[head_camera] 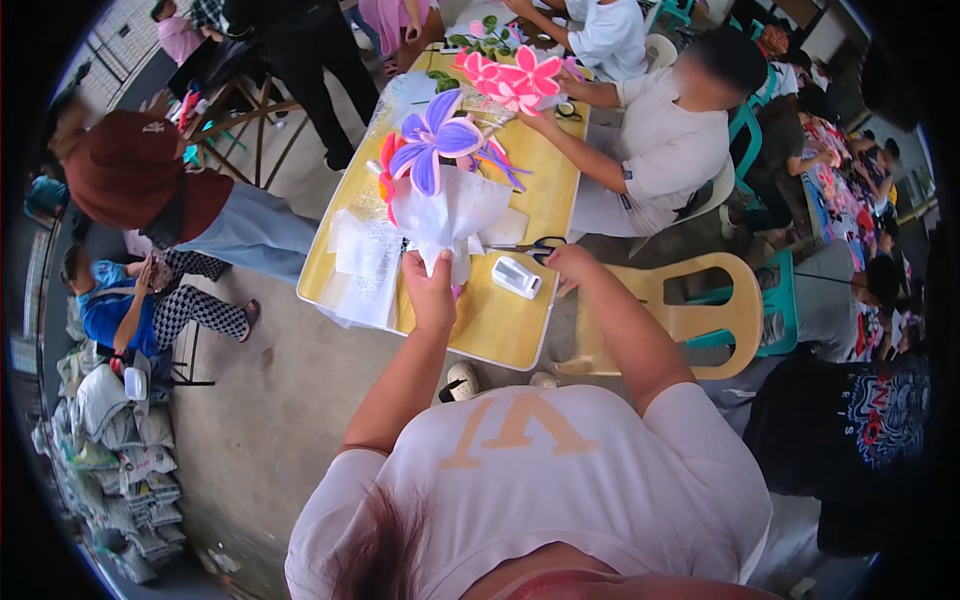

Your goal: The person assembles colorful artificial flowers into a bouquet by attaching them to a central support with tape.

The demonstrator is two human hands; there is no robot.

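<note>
My left hand (431,289) pinches the gathered bottom of a sheet of white wrapping paper (450,210). Out of the paper's top rises a purple artificial flower (435,142) with white-edged petals, seemingly of fuzzy craft wire. My right hand (571,264) is at the table's right edge, beside the dark handles of a pair of scissors (536,248); whether its fingers grip them is hard to see. A white stapler-like device (516,277) lies just left of that hand. Flat white wrapping sheets (366,259) rest on the yellow table (487,334), left of the bouquet.
Across the table's right side, a seated person (652,142) holds pink artificial flowers (517,79). A tan plastic chair (675,315) stands at my right. Loose coloured stems (502,161) lie behind the bouquet. A person in a maroon top (142,172) stands left. Filled sacks (127,465) are piled far left.
</note>
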